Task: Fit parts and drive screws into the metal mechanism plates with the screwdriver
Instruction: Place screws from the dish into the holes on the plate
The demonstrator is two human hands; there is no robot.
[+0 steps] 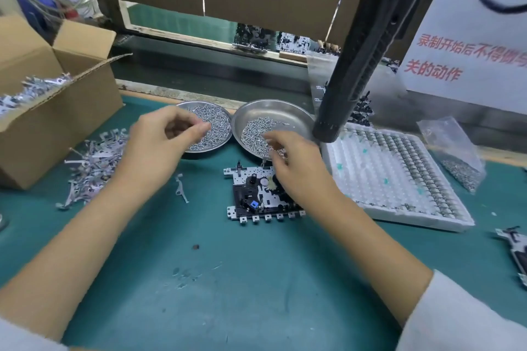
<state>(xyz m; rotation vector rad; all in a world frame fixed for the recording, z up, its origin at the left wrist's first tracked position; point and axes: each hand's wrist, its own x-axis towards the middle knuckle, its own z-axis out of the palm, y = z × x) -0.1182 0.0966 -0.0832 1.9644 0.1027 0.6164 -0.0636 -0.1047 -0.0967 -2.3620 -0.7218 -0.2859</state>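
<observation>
The mechanism plate (261,196) lies flat on the green counter (228,279), about midway across it and nearer the far edge, just in front of two steel dishes of screws. The left hand (162,139) hovers over the left dish (216,122) with thumb and fingertips drawn together; whether a screw sits between them I cannot tell, as the blur hides it. The right hand (296,165) reaches across the far right part of the plate to the near rim of the right dish (273,114), fingers curled down among the screws; a small piece seems to hang under them, but that is not certain either.

The step looks like picking screws for the plate. To do it well, take one screw at a time, head up, and seat it square in its hole before bringing down the black screwdriver (356,65) (it hangs over the right dish's far-right rim, apart from both hands). Steady the plate so it cannot skate.

A white tray (399,179) of parts lies toward the right edge. Behind it a white notice (467,45) carries red Chinese writing; "录制开始后不得" and "关的动作" can be read, the rest cut off.
</observation>
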